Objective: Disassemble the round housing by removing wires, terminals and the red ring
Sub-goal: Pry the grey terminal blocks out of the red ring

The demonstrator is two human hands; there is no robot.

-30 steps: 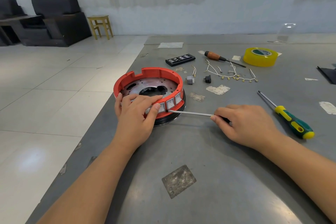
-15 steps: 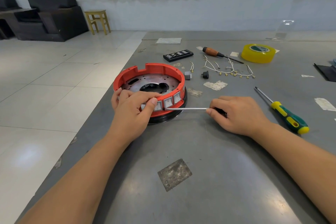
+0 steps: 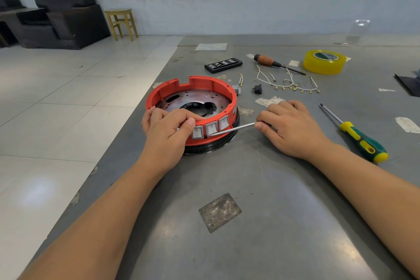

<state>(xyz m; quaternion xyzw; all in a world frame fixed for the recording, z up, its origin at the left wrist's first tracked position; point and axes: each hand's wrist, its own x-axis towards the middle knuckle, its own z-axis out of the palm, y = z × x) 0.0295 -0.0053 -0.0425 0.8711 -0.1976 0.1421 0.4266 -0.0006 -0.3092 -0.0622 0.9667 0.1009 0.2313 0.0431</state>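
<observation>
While the left hand (image 3: 167, 130) grips the near rim of the round red plastic ring (image 3: 193, 95) on the grey table (image 3: 272, 188), the right hand (image 3: 293, 127), gripping a thin metal rod (image 3: 231, 129), has slid its tip further left under the white rocker switches (image 3: 211, 128), probably prying them loose.

I see a red ring (image 3: 200, 83) w/ grey switches (image 3: 211, 129) on a black base (image 3: 211, 145); yellow tape roll (image 3: 323, 62) nr the grey table's (image 3: 284, 223) far edge; green-yellow screwdriver (image 3: 361, 141) at right.
</observation>
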